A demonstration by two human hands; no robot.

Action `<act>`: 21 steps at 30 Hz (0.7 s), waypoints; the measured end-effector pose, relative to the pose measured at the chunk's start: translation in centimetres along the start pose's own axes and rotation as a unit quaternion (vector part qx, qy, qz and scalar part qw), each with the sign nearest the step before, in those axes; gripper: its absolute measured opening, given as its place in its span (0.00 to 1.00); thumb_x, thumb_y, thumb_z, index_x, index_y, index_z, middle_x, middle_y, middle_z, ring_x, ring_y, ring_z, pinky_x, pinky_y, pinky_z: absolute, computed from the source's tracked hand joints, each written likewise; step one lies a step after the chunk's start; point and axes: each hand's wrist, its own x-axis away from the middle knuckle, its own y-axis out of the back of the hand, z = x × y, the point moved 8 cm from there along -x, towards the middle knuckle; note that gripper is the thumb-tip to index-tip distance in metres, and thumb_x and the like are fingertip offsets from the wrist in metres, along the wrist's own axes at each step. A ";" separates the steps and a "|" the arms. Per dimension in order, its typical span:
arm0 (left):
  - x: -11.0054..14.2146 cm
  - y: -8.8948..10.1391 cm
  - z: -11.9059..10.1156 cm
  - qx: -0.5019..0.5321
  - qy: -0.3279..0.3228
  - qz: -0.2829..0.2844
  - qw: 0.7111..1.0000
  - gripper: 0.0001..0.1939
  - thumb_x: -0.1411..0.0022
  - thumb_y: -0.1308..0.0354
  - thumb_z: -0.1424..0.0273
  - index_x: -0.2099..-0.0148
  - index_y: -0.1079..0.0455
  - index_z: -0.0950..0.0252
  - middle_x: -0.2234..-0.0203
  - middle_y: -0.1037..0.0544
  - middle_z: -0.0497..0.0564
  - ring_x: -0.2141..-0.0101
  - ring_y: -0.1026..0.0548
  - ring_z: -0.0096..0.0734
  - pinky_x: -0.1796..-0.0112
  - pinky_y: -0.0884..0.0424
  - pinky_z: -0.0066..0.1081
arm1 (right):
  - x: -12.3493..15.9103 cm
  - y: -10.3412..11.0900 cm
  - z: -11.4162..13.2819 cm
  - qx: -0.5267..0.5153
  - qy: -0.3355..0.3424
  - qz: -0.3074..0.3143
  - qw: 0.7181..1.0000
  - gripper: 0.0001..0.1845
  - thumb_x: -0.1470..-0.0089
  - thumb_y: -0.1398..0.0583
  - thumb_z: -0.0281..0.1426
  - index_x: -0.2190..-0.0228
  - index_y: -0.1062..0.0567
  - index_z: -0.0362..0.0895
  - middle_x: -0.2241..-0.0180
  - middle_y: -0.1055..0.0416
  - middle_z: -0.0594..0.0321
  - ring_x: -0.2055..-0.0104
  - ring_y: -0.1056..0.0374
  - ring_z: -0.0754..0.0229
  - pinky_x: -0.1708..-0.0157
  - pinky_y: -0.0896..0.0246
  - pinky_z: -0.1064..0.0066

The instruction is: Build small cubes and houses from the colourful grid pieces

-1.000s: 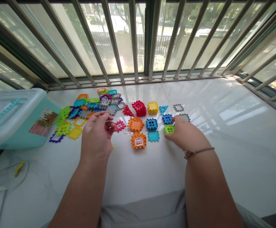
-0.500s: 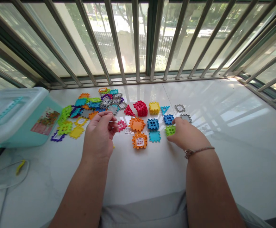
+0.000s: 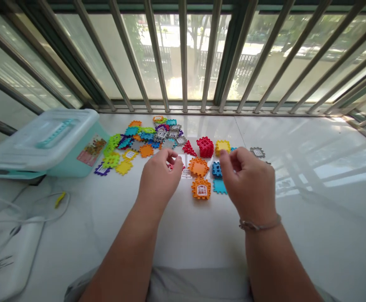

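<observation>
My left hand [image 3: 162, 174] hovers over the near side of the plastic tiles, its fingers curled in and the thumb close to them. I see nothing in it. A pink square tile [image 3: 171, 166] lies partly hidden behind it. My right hand [image 3: 249, 180] is raised with the thumb apart from its loosely bent fingers, and no piece shows in it. Between the hands sit stacked orange tiles [image 3: 198, 167], an orange stack with a white window [image 3: 201, 189], a blue stack [image 3: 216, 169] and a light-blue tile [image 3: 220, 187], these last two partly covered by my right hand.
A mixed heap of tiles [image 3: 147, 136] lies behind my left hand, near a lidded turquoise box [image 3: 76, 155]. Farther back stand red [image 3: 205, 147] and yellow stacks [image 3: 222, 147]. A white device with cables [image 3: 16, 256] lies at left. Metal bars [image 3: 184, 63] line the window.
My right hand has lifted from the green tile and moved inward, now hiding the green and blue tiles there. My left hand stays raised. The view has shifted left.
</observation>
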 end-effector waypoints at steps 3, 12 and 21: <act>-0.2 0.2 3.4 -0.197 0.093 0.100 0.971 0.24 0.29 0.45 0.42 0.65 0.30 0.57 0.70 0.19 0.60 0.66 0.21 0.56 0.67 0.37 0.40 | 1.3 -2.1 3.3 -0.078 0.071 0.022 0.994 0.22 0.25 0.42 0.40 0.74 0.32 0.48 0.78 0.31 0.67 0.77 0.39 0.63 0.71 0.50 0.68; 1.1 -1.3 6.4 -0.257 0.098 0.256 0.927 0.38 0.62 0.20 0.44 0.55 0.30 0.57 0.66 0.18 0.58 0.64 0.18 0.59 0.67 0.33 0.38 | 2.7 -1.8 6.0 -0.164 0.159 -0.032 0.973 0.23 0.26 0.41 0.34 0.76 0.35 0.49 0.80 0.34 0.69 0.78 0.43 0.64 0.74 0.51 0.67; 0.1 -4.0 7.4 -0.147 -0.028 0.168 0.974 0.14 0.51 0.28 0.66 0.64 0.30 0.57 0.73 0.32 0.46 0.75 0.31 0.35 0.70 0.40 0.35 | 4.7 -3.4 8.9 -0.235 0.267 0.032 0.934 0.21 0.27 0.41 0.33 0.75 0.36 0.49 0.79 0.32 0.69 0.76 0.39 0.64 0.71 0.50 0.67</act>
